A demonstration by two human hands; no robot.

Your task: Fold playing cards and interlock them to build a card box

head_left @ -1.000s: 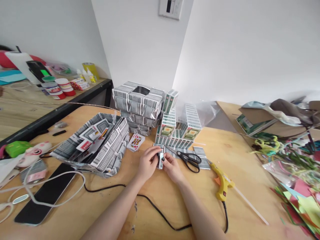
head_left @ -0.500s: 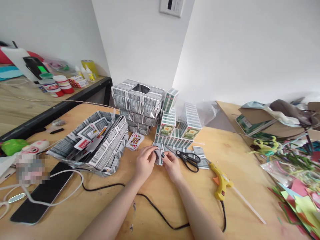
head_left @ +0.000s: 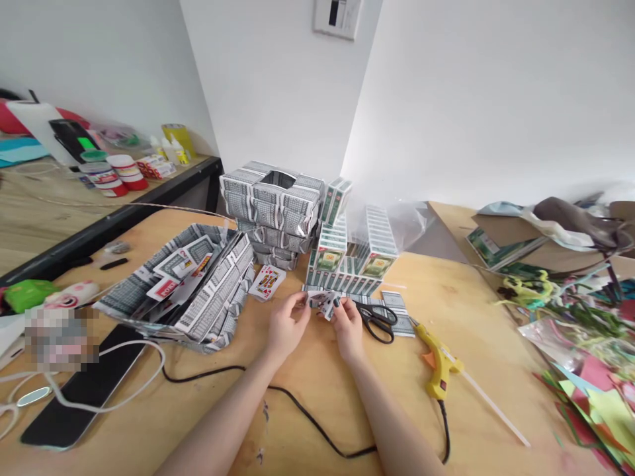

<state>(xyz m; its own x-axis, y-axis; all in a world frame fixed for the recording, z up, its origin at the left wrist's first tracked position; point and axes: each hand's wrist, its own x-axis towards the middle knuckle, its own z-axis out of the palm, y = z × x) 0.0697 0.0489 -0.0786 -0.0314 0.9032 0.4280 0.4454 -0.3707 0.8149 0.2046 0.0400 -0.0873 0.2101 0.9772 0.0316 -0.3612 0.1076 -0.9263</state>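
Observation:
Between my two hands is a playing card [head_left: 325, 303], bent or folded, its printed face partly showing. My left hand [head_left: 288, 324] pinches its left end between thumb and fingers. At the other end my right hand [head_left: 348, 327] grips it the same way. Just right of my right hand lie black-handled scissors [head_left: 378, 320], their blades partly hidden by the hand. Flat card pieces with grey patterned backs [head_left: 399, 312] rest beyond the scissors. Left of my hands a small stack of playing cards [head_left: 268, 283] lies face up.
A basket of folded cards [head_left: 218, 284] holds loose cards at left; a card-covered box [head_left: 272, 198] stands behind. Card packs [head_left: 380, 238] are stacked at centre back. A yellow glue gun [head_left: 441, 363] lies right, near craft scraps [head_left: 590, 396]. A black phone [head_left: 84, 390] and cables lie left.
My hands have moved slightly apart, the right one shifting right over part of the scissors. The card between them is spread wider and shows more of its face.

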